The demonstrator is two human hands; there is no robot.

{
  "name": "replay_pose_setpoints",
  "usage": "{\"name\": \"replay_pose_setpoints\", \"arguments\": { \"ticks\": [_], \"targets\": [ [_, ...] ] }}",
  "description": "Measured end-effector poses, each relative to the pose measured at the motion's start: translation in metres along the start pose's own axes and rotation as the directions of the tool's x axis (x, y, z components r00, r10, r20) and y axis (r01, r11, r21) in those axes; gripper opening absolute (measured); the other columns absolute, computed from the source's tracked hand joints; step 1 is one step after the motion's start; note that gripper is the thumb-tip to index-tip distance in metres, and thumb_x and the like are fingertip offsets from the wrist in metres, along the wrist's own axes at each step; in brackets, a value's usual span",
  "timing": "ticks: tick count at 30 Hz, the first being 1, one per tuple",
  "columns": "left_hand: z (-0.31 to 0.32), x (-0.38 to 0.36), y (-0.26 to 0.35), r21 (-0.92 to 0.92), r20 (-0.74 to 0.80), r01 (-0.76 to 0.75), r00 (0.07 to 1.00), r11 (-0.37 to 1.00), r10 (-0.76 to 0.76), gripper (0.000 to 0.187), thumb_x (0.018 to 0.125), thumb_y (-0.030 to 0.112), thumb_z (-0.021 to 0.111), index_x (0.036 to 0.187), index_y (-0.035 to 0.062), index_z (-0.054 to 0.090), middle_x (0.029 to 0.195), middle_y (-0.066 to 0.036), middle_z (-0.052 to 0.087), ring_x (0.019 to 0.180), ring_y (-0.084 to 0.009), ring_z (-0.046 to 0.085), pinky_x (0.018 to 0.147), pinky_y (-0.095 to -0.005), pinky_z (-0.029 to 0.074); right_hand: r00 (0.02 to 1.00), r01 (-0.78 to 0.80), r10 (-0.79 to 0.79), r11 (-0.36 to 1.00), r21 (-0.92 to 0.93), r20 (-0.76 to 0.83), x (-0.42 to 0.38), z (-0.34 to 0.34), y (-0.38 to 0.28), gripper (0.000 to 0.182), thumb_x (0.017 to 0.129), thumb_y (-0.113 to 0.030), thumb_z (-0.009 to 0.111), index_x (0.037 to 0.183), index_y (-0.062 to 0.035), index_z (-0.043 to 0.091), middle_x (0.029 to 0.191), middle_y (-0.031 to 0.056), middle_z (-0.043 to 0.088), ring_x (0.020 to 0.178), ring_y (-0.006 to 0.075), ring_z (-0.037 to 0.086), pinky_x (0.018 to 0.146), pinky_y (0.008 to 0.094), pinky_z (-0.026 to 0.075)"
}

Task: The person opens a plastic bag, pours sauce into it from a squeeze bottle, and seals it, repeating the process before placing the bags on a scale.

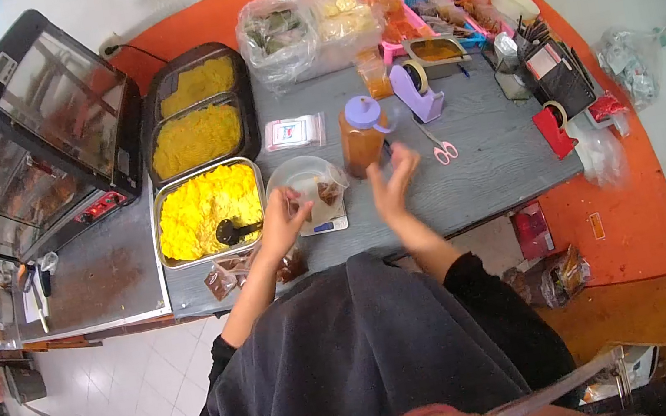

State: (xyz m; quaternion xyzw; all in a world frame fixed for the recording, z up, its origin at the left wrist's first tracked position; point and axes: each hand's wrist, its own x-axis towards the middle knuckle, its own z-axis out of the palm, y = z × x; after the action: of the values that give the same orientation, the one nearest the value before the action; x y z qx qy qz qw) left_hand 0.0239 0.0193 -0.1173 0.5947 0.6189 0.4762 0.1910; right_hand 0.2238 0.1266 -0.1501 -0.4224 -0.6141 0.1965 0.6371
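Note:
My left hand (284, 223) is closed in a pinch over the left side of a round clear plastic bowl (291, 169); what sits between its fingertips is too small to make out. In the bowl's right part lies a small clear bag with brown contents (328, 191). The bowl rests on a small white scale (327, 225). My right hand (396, 187), slightly blurred, hovers right of the bowl with fingers apart and nothing in it. Just behind it stands a squeeze bottle of orange-brown sauce (363, 143) with a lilac lid.
At left are a tray of yellow food (205, 207) with a black scoop (230, 232), and a glass display warmer (39, 134). Brown sachets (230, 276) lie along the front edge. Pink scissors (444, 152), a purple tape dispenser (417, 95) and a packet (294, 133) are on the table.

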Motion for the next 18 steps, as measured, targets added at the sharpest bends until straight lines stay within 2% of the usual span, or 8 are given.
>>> {"name": "replay_pose_setpoints", "arguments": {
  "ticks": [1, 4, 7, 10, 12, 14, 16, 18],
  "targets": [
    [-0.003, -0.004, 0.006, 0.000, -0.001, -0.002, 1.000, 1.000, 0.002, 0.033, 0.077, 0.020, 0.070, 0.092, 0.0020, 0.046, 0.083, -0.012, 0.053, 0.069, -0.0215, 0.053, 0.063, -0.0321, 0.043, 1.000, 0.002, -0.002, 1.000, 0.001, -0.001, -0.009, 0.003, -0.012, 0.078, 0.065, -0.039, 0.078, 0.121, 0.0000, 0.040, 0.115, 0.0180, 0.044, 0.109, 0.0341, 0.041, 0.090, 0.0417, 0.035],
    [-0.020, -0.014, 0.043, 0.257, 0.009, 0.086, 0.996, 0.963, -0.091, 0.036, 0.074, 0.025, 0.073, 0.091, 0.0027, 0.050, 0.080, -0.014, 0.056, 0.072, -0.0271, 0.058, 0.064, -0.0346, 0.045, 0.939, 0.060, 0.049, 0.951, -0.304, 0.339, -0.022, 0.007, -0.034, 0.053, 0.071, -0.036, 0.073, 0.109, -0.0042, 0.055, 0.105, 0.0138, 0.051, 0.098, 0.0308, 0.046, 0.083, 0.0403, 0.037],
    [-0.029, -0.013, 0.061, 0.402, -0.058, 0.015, 0.998, 0.916, 0.009, 0.036, 0.072, 0.027, 0.073, 0.089, 0.0036, 0.053, 0.082, -0.016, 0.057, 0.076, -0.0303, 0.059, 0.065, -0.0363, 0.046, 0.900, 0.048, -0.022, 0.998, -0.049, 0.436, -0.010, 0.018, -0.037, 0.016, 0.076, -0.020, 0.067, 0.074, -0.0048, 0.066, 0.079, 0.0060, 0.060, 0.081, 0.0280, 0.054, 0.076, 0.0379, 0.041],
    [-0.028, -0.005, 0.062, 0.378, -0.058, -0.085, 0.992, 0.922, 0.115, 0.037, 0.073, 0.027, 0.074, 0.097, 0.0033, 0.057, 0.089, -0.014, 0.060, 0.072, -0.0263, 0.061, 0.063, -0.0362, 0.046, 0.790, 0.016, -0.099, 0.990, 0.141, 0.605, 0.009, 0.013, -0.065, 0.015, 0.076, -0.018, 0.067, 0.080, -0.0039, 0.065, 0.083, 0.0086, 0.062, 0.081, 0.0283, 0.057, 0.074, 0.0357, 0.043],
    [-0.023, 0.001, 0.066, -0.013, -0.079, 0.056, 0.995, 0.998, -0.057, 0.039, 0.072, 0.021, 0.074, 0.101, -0.0001, 0.060, 0.083, -0.009, 0.063, 0.078, -0.0188, 0.061, 0.067, -0.0306, 0.046, 0.744, -0.056, -0.094, 0.978, 0.202, 0.661, 0.022, 0.005, -0.092, 0.014, 0.078, -0.017, 0.066, 0.082, -0.0031, 0.065, 0.084, 0.0082, 0.063, 0.081, 0.0251, 0.058, 0.074, 0.0337, 0.044],
    [-0.033, 0.005, 0.074, 0.047, 0.029, 0.168, 0.985, 0.985, -0.170, 0.032, 0.074, 0.020, 0.073, 0.098, 0.0003, 0.063, 0.079, -0.007, 0.063, 0.071, -0.0134, 0.059, 0.062, -0.0283, 0.046, 0.700, -0.130, -0.090, 0.959, 0.251, 0.709, 0.023, 0.003, -0.099, 0.014, 0.079, -0.016, 0.066, 0.084, -0.0022, 0.065, 0.085, 0.0078, 0.064, 0.082, 0.0218, 0.060, 0.075, 0.0316, 0.045],
    [-0.037, 0.006, 0.077, 0.119, 0.141, 0.262, 0.950, 0.958, -0.278, 0.026, 0.076, 0.018, 0.072, 0.095, 0.0008, 0.066, 0.076, -0.005, 0.064, 0.064, -0.0079, 0.057, 0.056, -0.0259, 0.045, 0.642, -0.419, -0.033, 0.822, 0.387, 0.766, 0.018, 0.003, -0.101, 0.007, 0.084, -0.006, 0.061, 0.088, 0.0007, 0.062, 0.091, 0.0045, 0.061, 0.085, 0.0121, 0.057, 0.074, 0.0264, 0.045],
    [-0.038, 0.001, 0.077, -0.178, 0.137, 0.254, 0.963, 0.951, -0.232, 0.016, 0.078, 0.015, 0.070, 0.085, 0.0000, 0.068, 0.069, -0.003, 0.063, 0.065, -0.0062, 0.054, 0.057, -0.0229, 0.043, 0.606, -0.488, -0.018, 0.780, 0.391, 0.795, 0.015, 0.001, -0.107, 0.008, 0.085, -0.004, 0.060, 0.091, 0.0013, 0.061, 0.093, 0.0043, 0.060, 0.085, 0.0111, 0.057, 0.075, 0.0254, 0.046]
  ]
}}
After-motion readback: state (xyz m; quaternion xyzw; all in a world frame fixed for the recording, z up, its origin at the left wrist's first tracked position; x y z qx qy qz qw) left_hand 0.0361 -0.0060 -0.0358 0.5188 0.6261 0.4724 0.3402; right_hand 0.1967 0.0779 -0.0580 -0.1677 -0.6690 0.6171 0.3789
